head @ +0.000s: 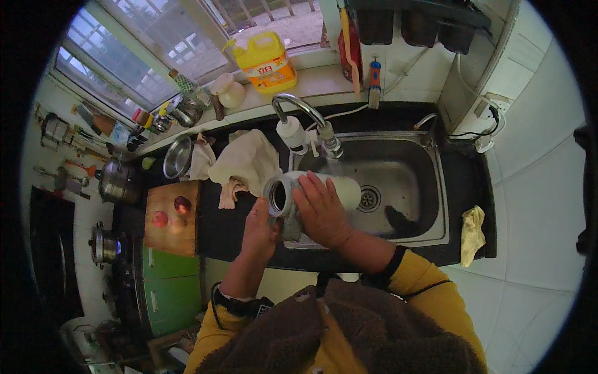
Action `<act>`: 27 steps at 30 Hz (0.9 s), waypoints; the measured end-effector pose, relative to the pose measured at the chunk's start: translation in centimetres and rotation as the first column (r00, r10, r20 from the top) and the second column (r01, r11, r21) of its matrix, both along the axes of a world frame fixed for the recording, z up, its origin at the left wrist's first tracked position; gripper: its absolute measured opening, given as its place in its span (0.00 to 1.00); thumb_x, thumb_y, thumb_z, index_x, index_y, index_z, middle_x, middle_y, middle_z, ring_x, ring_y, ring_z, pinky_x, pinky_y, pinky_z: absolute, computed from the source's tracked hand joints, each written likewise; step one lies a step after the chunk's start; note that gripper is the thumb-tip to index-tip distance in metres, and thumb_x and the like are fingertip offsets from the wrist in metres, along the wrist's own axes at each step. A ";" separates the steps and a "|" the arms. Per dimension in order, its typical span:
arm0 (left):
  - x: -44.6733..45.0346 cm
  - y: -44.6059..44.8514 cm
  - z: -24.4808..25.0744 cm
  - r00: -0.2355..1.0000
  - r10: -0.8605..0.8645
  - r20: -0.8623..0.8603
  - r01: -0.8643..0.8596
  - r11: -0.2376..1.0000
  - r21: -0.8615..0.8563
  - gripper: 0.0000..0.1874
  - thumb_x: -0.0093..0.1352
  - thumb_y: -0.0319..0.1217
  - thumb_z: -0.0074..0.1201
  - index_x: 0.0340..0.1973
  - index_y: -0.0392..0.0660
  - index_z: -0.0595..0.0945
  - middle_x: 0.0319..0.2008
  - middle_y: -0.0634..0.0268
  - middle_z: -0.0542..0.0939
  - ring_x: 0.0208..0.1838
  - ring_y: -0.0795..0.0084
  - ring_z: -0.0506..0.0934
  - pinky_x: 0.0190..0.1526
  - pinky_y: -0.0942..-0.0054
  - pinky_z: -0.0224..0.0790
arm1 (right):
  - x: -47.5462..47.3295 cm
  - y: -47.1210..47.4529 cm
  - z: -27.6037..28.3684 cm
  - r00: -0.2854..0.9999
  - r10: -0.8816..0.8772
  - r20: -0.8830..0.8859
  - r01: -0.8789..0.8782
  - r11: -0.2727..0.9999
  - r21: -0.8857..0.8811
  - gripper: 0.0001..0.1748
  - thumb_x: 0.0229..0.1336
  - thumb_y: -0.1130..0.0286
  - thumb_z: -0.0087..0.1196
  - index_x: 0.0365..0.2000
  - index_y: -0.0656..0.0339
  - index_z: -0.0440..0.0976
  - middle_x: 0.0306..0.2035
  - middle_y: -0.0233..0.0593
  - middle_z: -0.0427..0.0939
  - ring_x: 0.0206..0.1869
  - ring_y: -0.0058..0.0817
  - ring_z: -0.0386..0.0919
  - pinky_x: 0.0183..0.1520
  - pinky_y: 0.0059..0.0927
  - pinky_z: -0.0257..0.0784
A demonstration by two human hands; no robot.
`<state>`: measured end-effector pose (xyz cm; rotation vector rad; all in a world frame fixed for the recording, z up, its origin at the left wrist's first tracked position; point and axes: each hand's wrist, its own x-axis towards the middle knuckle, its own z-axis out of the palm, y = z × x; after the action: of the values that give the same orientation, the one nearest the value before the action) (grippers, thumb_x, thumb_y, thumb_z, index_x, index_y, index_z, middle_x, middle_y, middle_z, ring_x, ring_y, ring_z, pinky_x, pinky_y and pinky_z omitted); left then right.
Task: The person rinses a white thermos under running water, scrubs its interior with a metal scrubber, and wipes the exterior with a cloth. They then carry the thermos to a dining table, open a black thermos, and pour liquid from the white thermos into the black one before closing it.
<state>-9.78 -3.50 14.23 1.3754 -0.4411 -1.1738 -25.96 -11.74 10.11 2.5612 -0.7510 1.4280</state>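
A white container [346, 190] with a grey collar and an open, threaded mouth lies tilted on its side over the left rim of the steel sink [397, 163]. My left hand [259, 231] grips it near the mouth, with the thumb at the collar. Flat across its upper side lies my right hand [322, 210], fingers slightly spread. Something grey, perhaps a cloth or part of the handle, shows between the hands; I cannot tell which. Water seems to run from the tap [332, 145] just behind the container.
Left of the sink are a draped cloth [247, 156], a steel bowl [178, 156] and a wooden cutting board [163, 238] with several fruits. A yellow detergent jug [266, 63] stands on the windowsill. A yellowish cloth [473, 236] lies right of the sink.
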 end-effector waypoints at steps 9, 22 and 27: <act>0.0 3.0 2.1 0.959 -0.261 0.106 0.265 0.964 -0.026 0.23 0.80 0.38 0.47 0.68 0.48 0.72 0.53 0.65 0.81 0.48 0.70 0.84 0.34 0.68 0.84 | -1.5 -6.4 4.4 0.579 0.758 0.301 -0.545 0.085 0.834 0.44 0.45 0.61 0.78 0.62 0.59 0.69 0.59 0.40 0.76 0.60 0.31 0.74 0.65 0.37 0.69; 2.8 5.4 3.5 0.994 -0.064 -0.087 0.051 0.988 -0.148 0.23 0.78 0.34 0.43 0.68 0.47 0.69 0.53 0.60 0.80 0.44 0.66 0.83 0.31 0.53 0.87 | -6.0 -4.6 -0.1 0.874 0.316 0.370 -0.485 0.493 0.722 0.39 0.57 0.44 0.64 0.60 0.61 0.71 0.57 0.47 0.77 0.63 0.41 0.73 0.68 0.44 0.63; 0.6 3.7 3.0 0.995 0.076 -0.059 -0.084 0.983 -0.161 0.20 0.77 0.33 0.45 0.63 0.46 0.73 0.42 0.66 0.83 0.28 0.79 0.79 0.26 0.62 0.84 | -1.2 1.8 3.3 0.925 0.345 0.156 -0.378 0.810 0.448 0.50 0.51 0.36 0.64 0.67 0.53 0.65 0.71 0.55 0.60 0.73 0.61 0.57 0.70 0.71 0.50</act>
<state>-9.14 0.24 17.21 1.2069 -0.4313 -1.0812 -27.13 -9.92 13.41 3.1903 -0.7178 1.6063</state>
